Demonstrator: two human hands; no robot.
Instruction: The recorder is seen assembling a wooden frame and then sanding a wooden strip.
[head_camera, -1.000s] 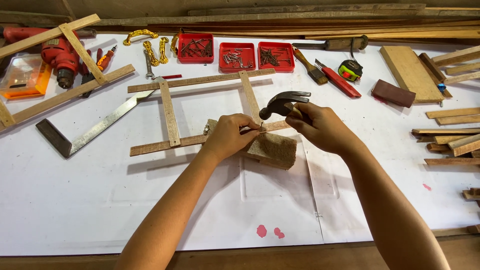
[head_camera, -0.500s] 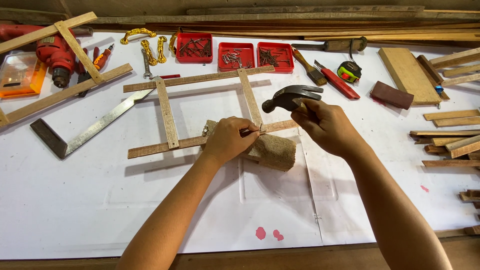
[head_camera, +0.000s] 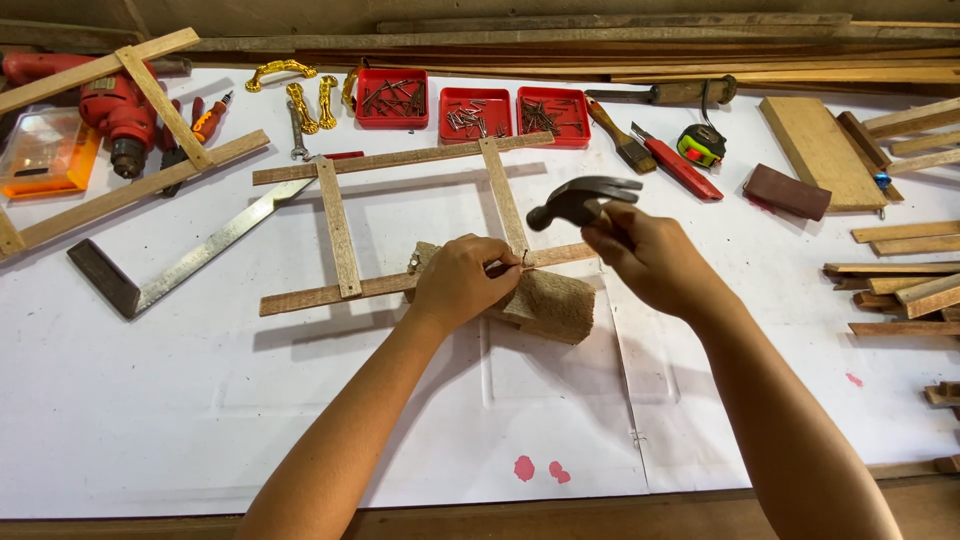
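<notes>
The right hand (head_camera: 650, 255) is clamped around the handle of a claw hammer (head_camera: 580, 200), whose dark head hangs just above and to the right of the joint being worked. The left hand (head_camera: 465, 280) is closed in a pinch on a small nail (head_camera: 524, 259), holding it upright on the lower rail of a wooden frame (head_camera: 338, 225), right where the right-hand upright crosses it. A rough block of wood (head_camera: 550, 305) sits under that joint as a support, partly covered by the left hand.

By my reading, the frame is laid out with two rails and two uprights, but this corner is not yet fastened: the nail stands proud and the hammer has not met it.

Farther out, a steel try square (head_camera: 185, 255) lies toward the left edge of the white table (head_camera: 150, 420). Three red trays of nails (head_camera: 470, 105) line the far edge, with a red drill (head_camera: 115, 110) at the far left corner.
</notes>
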